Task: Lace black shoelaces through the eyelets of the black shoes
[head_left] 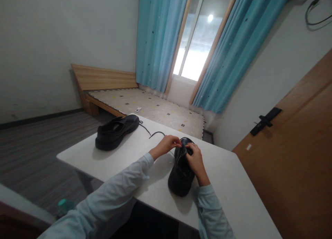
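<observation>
A black shoe (pixel 181 180) rests on the white table (pixel 220 183), heel toward me. My left hand (pixel 167 145) reaches in from the left side, thumb and fingers pinched at the shoe's lacing area. A black shoelace (pixel 157 132) trails leftward from beside this hand onto the table; the bit inside the pinch is too small to see clearly. On the right, my right hand (pixel 196 159) is closed with its fingertips on the shoe tongue (pixel 184 150). A second black shoe (pixel 116 132) lies at the table's left, with its own lace loose beyond the toe.
Beyond the table stands a wooden bed (pixel 103 79) with a patterned mattress (pixel 160 107), on which a white remote (pixel 138 109) lies. Blue curtains (pixel 160 42) flank the window. A wooden door (pixel 293 145) is at the right. A green-capped bottle (pixel 63 205) is at lower left.
</observation>
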`<control>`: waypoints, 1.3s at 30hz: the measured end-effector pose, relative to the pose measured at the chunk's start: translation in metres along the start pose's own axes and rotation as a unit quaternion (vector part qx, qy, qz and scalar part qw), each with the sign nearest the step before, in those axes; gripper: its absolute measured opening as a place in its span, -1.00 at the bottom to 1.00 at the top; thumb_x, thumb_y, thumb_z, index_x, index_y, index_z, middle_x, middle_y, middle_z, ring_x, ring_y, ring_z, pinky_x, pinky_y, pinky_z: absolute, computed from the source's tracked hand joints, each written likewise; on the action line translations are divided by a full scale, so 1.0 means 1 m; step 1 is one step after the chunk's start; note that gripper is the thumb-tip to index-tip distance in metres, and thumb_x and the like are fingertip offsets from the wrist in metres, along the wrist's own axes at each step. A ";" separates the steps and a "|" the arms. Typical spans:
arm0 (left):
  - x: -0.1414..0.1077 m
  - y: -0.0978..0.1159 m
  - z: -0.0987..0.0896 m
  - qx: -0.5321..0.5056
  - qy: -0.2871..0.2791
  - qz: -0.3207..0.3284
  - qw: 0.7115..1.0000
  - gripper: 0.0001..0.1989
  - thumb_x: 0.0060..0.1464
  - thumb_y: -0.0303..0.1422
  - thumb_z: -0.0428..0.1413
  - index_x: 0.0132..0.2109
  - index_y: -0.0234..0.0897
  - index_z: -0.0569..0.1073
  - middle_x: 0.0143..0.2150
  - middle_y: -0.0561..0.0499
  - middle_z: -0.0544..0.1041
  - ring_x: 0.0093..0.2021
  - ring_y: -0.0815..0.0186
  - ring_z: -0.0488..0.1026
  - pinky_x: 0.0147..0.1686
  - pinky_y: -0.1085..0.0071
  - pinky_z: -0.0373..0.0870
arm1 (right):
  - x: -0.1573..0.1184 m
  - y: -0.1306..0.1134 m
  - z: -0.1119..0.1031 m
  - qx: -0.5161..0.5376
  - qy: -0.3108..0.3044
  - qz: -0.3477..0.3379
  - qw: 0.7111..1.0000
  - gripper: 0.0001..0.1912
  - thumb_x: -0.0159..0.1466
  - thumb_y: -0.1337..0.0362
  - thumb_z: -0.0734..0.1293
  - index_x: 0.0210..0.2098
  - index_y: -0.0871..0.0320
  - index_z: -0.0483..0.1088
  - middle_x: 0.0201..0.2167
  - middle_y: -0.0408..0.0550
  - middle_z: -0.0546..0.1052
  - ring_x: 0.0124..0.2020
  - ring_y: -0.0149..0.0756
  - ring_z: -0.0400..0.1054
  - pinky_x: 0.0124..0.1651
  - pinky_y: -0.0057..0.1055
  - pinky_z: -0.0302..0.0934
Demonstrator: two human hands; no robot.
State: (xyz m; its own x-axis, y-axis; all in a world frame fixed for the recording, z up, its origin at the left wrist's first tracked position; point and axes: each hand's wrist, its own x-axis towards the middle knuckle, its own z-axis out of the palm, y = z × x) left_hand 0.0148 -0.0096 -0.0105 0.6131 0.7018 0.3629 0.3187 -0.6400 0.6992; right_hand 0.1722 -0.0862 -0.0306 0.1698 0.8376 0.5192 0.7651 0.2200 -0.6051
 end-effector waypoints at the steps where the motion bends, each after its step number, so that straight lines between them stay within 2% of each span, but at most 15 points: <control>1: 0.000 0.000 0.000 -0.004 -0.001 -0.001 1.000 -0.93 -0.02 -0.40 0.18 -0.34 -0.30 0.54 -0.37 0.03 0.57 -0.38 0.40 0.44 -0.31 0.54 0.28 | 0.000 0.001 0.001 -0.006 0.003 0.003 1.000 -0.90 0.06 0.32 0.29 -0.41 0.15 0.42 -0.20 0.11 0.47 -0.07 -0.06 0.29 0.03 -0.10 0.10; 8: 0.000 -0.001 0.000 -0.038 -0.014 0.007 0.999 -0.92 -0.04 -0.42 0.18 -0.32 -0.30 0.52 -0.32 0.03 0.57 -0.35 0.40 0.44 -0.31 0.53 0.31 | -0.002 0.000 0.004 -0.024 0.030 0.007 0.999 -0.90 0.04 0.40 0.25 -0.48 0.12 0.39 -0.17 0.08 0.45 -0.07 -0.08 0.28 0.02 -0.12 0.12; 11: 0.002 -0.003 0.001 -0.039 0.041 -0.020 0.998 -0.84 0.02 -0.32 0.14 -0.27 -0.31 0.50 -0.28 -0.02 0.57 -0.31 0.35 0.46 -0.27 0.48 0.34 | -0.004 -0.003 0.002 -0.023 0.038 0.006 0.999 -0.92 0.07 0.37 0.25 -0.48 0.12 0.39 -0.20 0.08 0.44 -0.10 -0.08 0.28 0.01 -0.11 0.13; 13: 0.003 -0.007 0.003 -0.022 0.093 -0.068 0.993 -0.78 0.07 -0.27 0.09 -0.22 -0.34 0.49 -0.25 -0.08 0.57 -0.26 0.29 0.48 -0.23 0.44 0.34 | -0.005 -0.004 0.001 -0.017 0.048 0.006 0.999 -0.92 0.09 0.36 0.24 -0.48 0.11 0.37 -0.22 0.07 0.44 -0.11 -0.09 0.29 0.01 -0.11 0.12; 15: 0.005 -0.012 0.005 -0.003 0.113 -0.122 0.986 -0.74 0.10 -0.25 0.06 -0.18 -0.35 0.48 -0.24 -0.12 0.57 -0.22 0.25 0.49 -0.20 0.41 0.35 | -0.005 -0.005 0.001 -0.011 0.057 0.002 0.998 -0.91 0.10 0.37 0.23 -0.49 0.10 0.35 -0.24 0.06 0.44 -0.12 -0.10 0.29 0.01 -0.11 0.12; 18: 0.006 -0.020 0.011 0.007 0.079 -0.170 0.982 -0.71 0.10 -0.22 0.04 -0.18 -0.35 0.49 -0.28 -0.12 0.58 -0.24 0.23 0.51 -0.21 0.40 0.35 | -0.006 -0.006 0.000 -0.010 0.063 -0.003 0.998 -0.90 0.11 0.37 0.22 -0.49 0.10 0.32 -0.25 0.05 0.44 -0.13 -0.11 0.28 0.01 -0.12 0.11; 24: 0.010 -0.029 0.021 0.010 -0.006 -0.181 0.983 -0.72 0.07 -0.25 0.05 -0.26 -0.37 0.55 -0.33 -0.14 0.59 -0.28 0.21 0.51 -0.24 0.40 0.35 | -0.007 -0.008 -0.002 -0.035 0.072 -0.001 0.997 -0.92 0.15 0.34 0.20 -0.48 0.11 0.28 -0.26 0.07 0.43 -0.13 -0.10 0.27 -0.01 -0.13 0.12; 27: 0.012 -0.031 0.023 -0.016 -0.002 -0.165 0.986 -0.79 -0.02 -0.33 0.12 -0.25 -0.36 0.54 -0.31 -0.10 0.58 -0.28 0.25 0.50 -0.26 0.42 0.36 | -0.008 -0.011 -0.004 -0.046 0.077 0.001 0.996 -0.92 0.16 0.32 0.20 -0.47 0.11 0.27 -0.26 0.08 0.44 -0.15 -0.11 0.28 -0.02 -0.14 0.13; 30: 0.013 -0.033 0.025 -0.042 0.039 -0.157 0.986 -0.85 -0.06 -0.42 0.13 -0.28 -0.35 0.51 -0.29 -0.07 0.57 -0.26 0.28 0.49 -0.24 0.43 0.36 | -0.008 -0.014 -0.007 -0.042 0.094 -0.005 0.995 -0.91 0.16 0.31 0.20 -0.48 0.11 0.25 -0.29 0.05 0.45 -0.17 -0.13 0.28 -0.03 -0.16 0.13; 33: 0.013 -0.036 0.028 -0.085 0.062 -0.178 0.978 -0.80 -0.04 -0.41 0.11 -0.21 -0.36 0.47 -0.29 -0.08 0.56 -0.28 0.31 0.49 -0.26 0.43 0.37 | -0.009 -0.017 -0.010 -0.019 0.113 -0.005 0.993 -0.91 0.17 0.29 0.18 -0.45 0.11 0.25 -0.30 0.03 0.45 -0.19 -0.15 0.29 -0.05 -0.17 0.14; 36: 0.013 -0.041 0.029 -0.158 0.048 -0.187 0.968 -0.69 -0.06 -0.32 0.15 -0.15 -0.40 0.45 -0.34 -0.08 0.55 -0.35 0.33 0.48 -0.33 0.45 0.35 | -0.009 -0.019 -0.012 0.007 0.127 0.005 0.992 -0.90 0.19 0.26 0.17 -0.42 0.12 0.26 -0.30 0.03 0.46 -0.21 -0.17 0.30 -0.08 -0.19 0.16; 39: 0.014 -0.044 0.030 -0.165 0.013 -0.166 0.972 -0.67 -0.09 -0.24 0.16 -0.23 -0.43 0.49 -0.41 -0.06 0.53 -0.41 0.34 0.44 -0.39 0.46 0.31 | -0.009 -0.018 -0.013 0.029 0.135 0.010 0.990 -0.88 0.21 0.23 0.17 -0.41 0.12 0.27 -0.30 0.01 0.46 -0.22 -0.18 0.31 -0.09 -0.21 0.17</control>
State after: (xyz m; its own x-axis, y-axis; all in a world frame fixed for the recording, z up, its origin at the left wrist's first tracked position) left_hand 0.0315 0.0186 -0.0546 0.4966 0.8627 0.0953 0.2451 -0.2446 0.9381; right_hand 0.1653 -0.1044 -0.0168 0.3509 0.6799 0.6439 0.7237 0.2394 -0.6472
